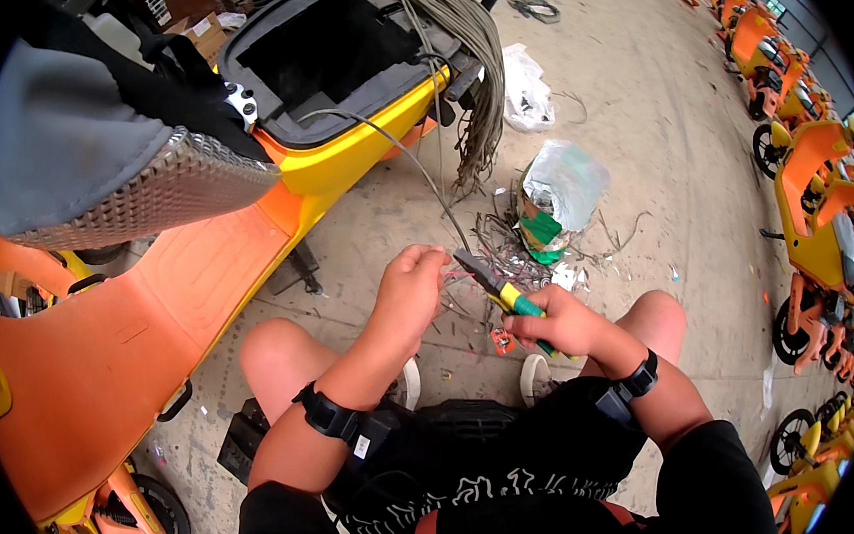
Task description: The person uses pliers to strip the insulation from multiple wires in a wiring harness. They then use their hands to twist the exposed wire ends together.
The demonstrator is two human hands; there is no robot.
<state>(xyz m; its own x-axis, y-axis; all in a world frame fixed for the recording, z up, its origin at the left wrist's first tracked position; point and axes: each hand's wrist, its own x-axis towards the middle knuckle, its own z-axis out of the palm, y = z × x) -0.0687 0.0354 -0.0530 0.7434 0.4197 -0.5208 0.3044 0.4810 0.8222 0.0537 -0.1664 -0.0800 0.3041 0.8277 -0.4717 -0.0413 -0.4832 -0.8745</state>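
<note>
My right hand (564, 320) is closed around the green and yellow handles of a pair of pliers (518, 301). The dark jaws point up and left, toward my left hand (412, 286). My left thumb and fingers are pinched together beside the jaws, at the lower end of a grey cable (435, 192). This cable arcs down from the top of a yellow and orange scooter (344, 163). Its end is too small to make out between fingers and jaws. A thick bundle of grey cables (483, 112) hangs over the scooter's corner.
Wire scraps (493, 237) litter the concrete floor below my hands. A container with green tape and clear plastic (542, 230) stands just beyond them, and a white plastic bag (526, 94) lies farther off. Rows of orange and yellow scooters (804, 192) line the right side.
</note>
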